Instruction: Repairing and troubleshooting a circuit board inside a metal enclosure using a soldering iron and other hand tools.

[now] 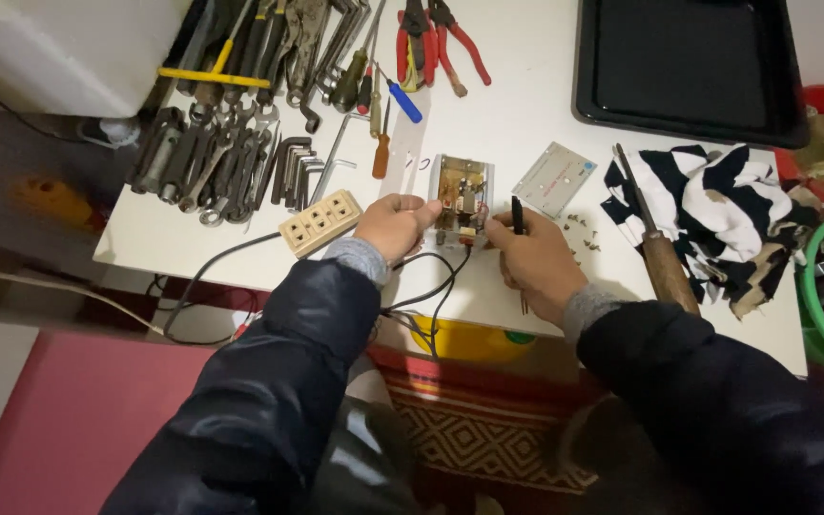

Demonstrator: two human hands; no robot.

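Open electrical box, lid off, sits centre of frame on the white table, innards showing: small parts and wiring, black cables running from its lower edge down off the table edge toward the person.

Left hand is on the box's left side, fingers pressed onto its wall, steadying it. Right hand is just right of the box, fingers pinched round a thin dark tool, probably a small screwdriver, its end standing up above the fingers. Can't tell if the tip touches the box. Box's long axis runs up-down in frame; it lies between the two hands, left hand in contact, right hand just beside.

Outward: grey metal cover plate right of the box, loose screws scattered below it. Beige socket strip left of the left hand. Wrenches and hex keys at upper left, red-handled pliers top centre. Black tray upper right, striped cloth with a wooden-handled tool at right, green bowl at the right edge.
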